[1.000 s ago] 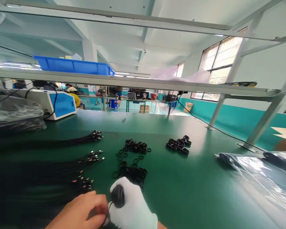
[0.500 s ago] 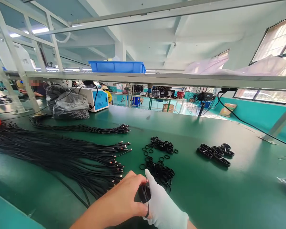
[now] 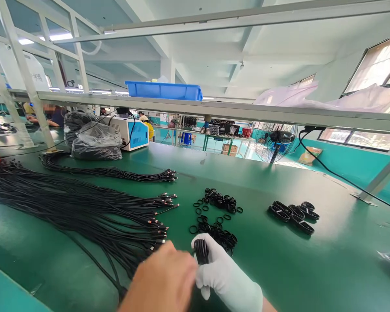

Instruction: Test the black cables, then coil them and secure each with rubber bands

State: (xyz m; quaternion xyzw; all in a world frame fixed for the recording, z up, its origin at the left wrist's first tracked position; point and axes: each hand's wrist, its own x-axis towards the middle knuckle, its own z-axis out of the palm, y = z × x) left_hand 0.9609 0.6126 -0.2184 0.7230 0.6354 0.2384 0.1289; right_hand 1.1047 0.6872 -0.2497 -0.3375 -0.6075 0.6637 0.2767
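Note:
My right hand [image 3: 217, 271], in a white glove, is closed around a black coiled cable [image 3: 201, 251], whose stacked loops show between thumb and fingers. Just left of it, my bare left hand [image 3: 165, 277] is smeared by motion; its back faces me and its fingers are hidden. Beyond the glove lies a pile of black rubber rings [image 3: 219, 234], with a second ring pile [image 3: 222, 200] farther back. Long straight black cables [image 3: 94, 208] spread over the left side, their metal plugs pointing right. Several finished cable coils [image 3: 292, 212] rest together on the right.
The green tabletop [image 3: 312, 268] carries everything. At back left are a plastic-wrapped bundle [image 3: 97, 141] and a blue-and-white machine [image 3: 133, 132]. A shelf [image 3: 227, 107] spans overhead, bearing a blue tray [image 3: 164, 91]. A fan [image 3: 274, 138] stands beyond the table.
My left hand has come away from the coil, turning its back upward and moving slightly down. The right hand has kept the coil, which now shows its loops upright.

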